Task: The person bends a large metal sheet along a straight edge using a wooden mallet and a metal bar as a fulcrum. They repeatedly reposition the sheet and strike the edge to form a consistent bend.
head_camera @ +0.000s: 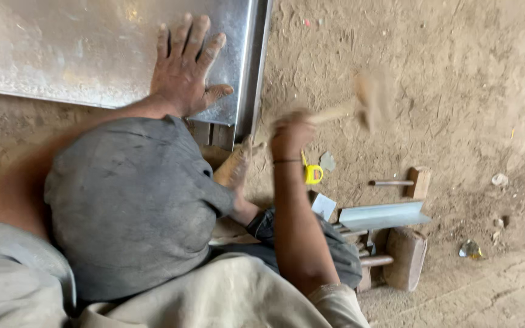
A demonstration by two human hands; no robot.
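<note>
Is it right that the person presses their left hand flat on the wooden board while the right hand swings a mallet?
Not quite. The head view shows the left hand flat on a shiny metal sheet, not a wooden board. The right hand does swing a blurred wooden mallet.

bare packed-dirt floor (432, 79) fills scene, sandy brown, scuffed, strewn with small scraps and pebbles. right of right hand, dry earth in even daylight, no hard shadows. below right hand, floor darker and rutted toward lower right corner (505, 291). far right, pale stone chip (499, 179) and crumpled shiny scrap (469, 249) on dirt. left of left hand, strip of same brown earth (7, 133). no wall, window or furniture in view.
</note>
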